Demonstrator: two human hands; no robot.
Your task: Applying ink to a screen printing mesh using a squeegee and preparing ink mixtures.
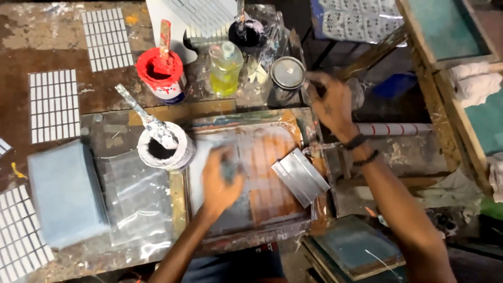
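Wiping looks part done: left hand (220,181) fingers hold a rag on the half-grey screen frame (251,230); right hand (330,105) fingers' spread I cannot tell.

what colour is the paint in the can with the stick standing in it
Red: the paint can is red inside and round its rim, clearest in the head view.

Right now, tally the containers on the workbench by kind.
Red paint can with stir stick: 1
White-smeared tub with stir stick: 1
Black ink pot: 1
Clear bottle of yellow liquid: 1
Lidded metal tin: 1
Total: 5
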